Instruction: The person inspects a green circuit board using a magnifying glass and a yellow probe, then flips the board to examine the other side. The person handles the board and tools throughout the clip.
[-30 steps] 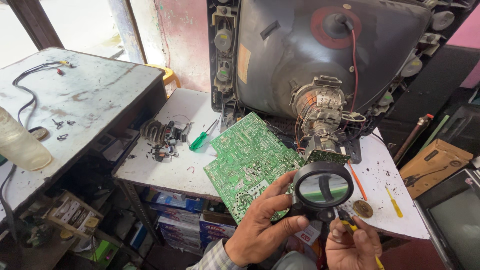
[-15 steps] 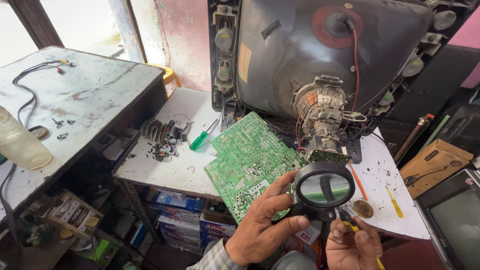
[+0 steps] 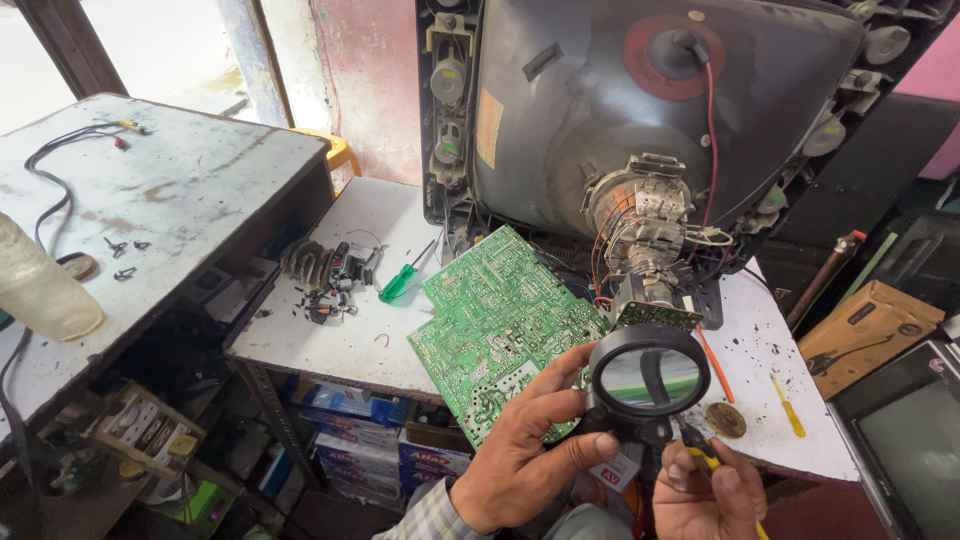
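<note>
Left hand (image 3: 520, 450) fingers clasp a round magnifier (image 3: 648, 378) over the green circuit board's (image 3: 500, 325) near edge | right hand (image 3: 705, 490) grips a yellow-handled tool (image 3: 700, 455) just below it | board lies before the opened television (image 3: 640, 130) | inspection looks underway, no repair visible yet

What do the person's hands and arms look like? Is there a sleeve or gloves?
Both hands are bare, with no gloves. The left hand comes out of a checked sleeve in pale, plaid-like colours that ends at the wrist. The right hand shows only fingers and knuckles at the picture's bottom edge; its wrist is out of view. No rings or watch show.
</note>
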